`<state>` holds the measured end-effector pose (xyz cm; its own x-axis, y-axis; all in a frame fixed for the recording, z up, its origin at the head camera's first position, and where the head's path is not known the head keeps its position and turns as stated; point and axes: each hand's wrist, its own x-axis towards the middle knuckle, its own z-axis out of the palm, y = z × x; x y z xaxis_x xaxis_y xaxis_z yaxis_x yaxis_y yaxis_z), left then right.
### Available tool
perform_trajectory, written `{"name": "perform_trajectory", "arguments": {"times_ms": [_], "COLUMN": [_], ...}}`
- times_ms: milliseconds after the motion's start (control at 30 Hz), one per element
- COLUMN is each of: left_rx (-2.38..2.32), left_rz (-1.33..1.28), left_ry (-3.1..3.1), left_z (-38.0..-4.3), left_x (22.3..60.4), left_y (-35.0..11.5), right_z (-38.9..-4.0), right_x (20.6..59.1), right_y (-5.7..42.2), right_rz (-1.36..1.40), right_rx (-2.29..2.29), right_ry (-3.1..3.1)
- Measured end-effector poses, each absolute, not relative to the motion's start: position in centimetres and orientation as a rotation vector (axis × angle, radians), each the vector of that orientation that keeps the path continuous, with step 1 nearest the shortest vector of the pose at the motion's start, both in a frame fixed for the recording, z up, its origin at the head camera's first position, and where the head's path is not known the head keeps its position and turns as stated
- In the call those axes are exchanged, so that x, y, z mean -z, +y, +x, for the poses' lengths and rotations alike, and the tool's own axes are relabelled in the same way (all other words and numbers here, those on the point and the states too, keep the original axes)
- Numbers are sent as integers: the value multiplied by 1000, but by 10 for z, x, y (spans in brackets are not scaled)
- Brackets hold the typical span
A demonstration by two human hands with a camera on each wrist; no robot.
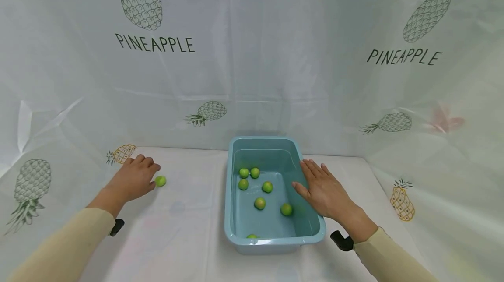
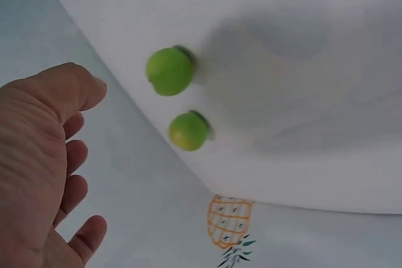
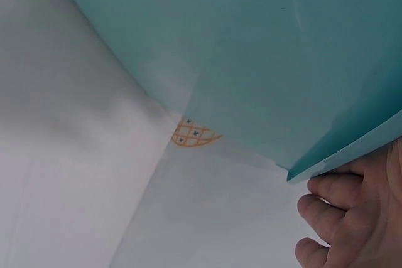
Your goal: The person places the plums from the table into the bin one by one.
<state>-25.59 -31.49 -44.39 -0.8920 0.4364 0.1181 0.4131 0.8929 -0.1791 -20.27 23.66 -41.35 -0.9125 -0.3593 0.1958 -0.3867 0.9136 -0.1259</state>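
My left hand hovers at the left of the table, fingers loosely bent, holding nothing. Just right of its fingertips in the head view lies a small round green fruit. The left wrist view has two such fruits on the white cloth, a larger-looking one and a yellow-tinged one, both apart from the thumb; in the head view the hand hides one. My right hand rests on the right rim of a blue-green plastic bin, fingers extended along its outside and thumb over the inside.
Several green fruits lie scattered on the bin's floor. A white cloth covers the table. Behind and at the sides hangs a pale sheet printed with pineapples.
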Motion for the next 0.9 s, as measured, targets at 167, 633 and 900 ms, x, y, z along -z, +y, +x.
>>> {"name": "perform_trajectory", "arguments": {"times_ms": [167, 633, 900], "left_rx": [-288, -402, -422], "left_rz": [-687, -804, -727], "left_ry": [-2923, -2717, -2800], "left_z": [-259, -271, -276], "left_x": [455, 488, 496], "left_y": [-317, -323, -325], "right_z": [-203, -203, -204], "right_x": [415, 413, 415], "right_y": [236, 236, 237], "right_rz": [561, 555, 547], "right_rx": [-250, -281, -297], "right_ry": [-2917, -2909, -2910]}}
